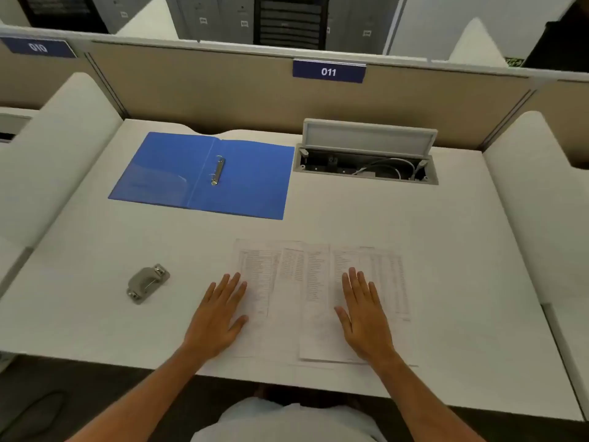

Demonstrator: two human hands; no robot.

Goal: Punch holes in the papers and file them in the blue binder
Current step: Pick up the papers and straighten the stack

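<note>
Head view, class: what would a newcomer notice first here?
The open blue binder lies far left on the white desk, rings bare. The left hand and right hand lie flat on the papers near the front edge. A grey punch sits left of them.

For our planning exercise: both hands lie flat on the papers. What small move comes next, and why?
Probably draw the papers together into one squared stack: they lie overlapping under the left hand and right hand, and the hole punch sits untouched.

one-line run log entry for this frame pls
phase: pre-punch | left hand: flat on papers | right hand: flat on papers | hole punch: untouched, left of papers | blue binder: open, rings empty
</note>
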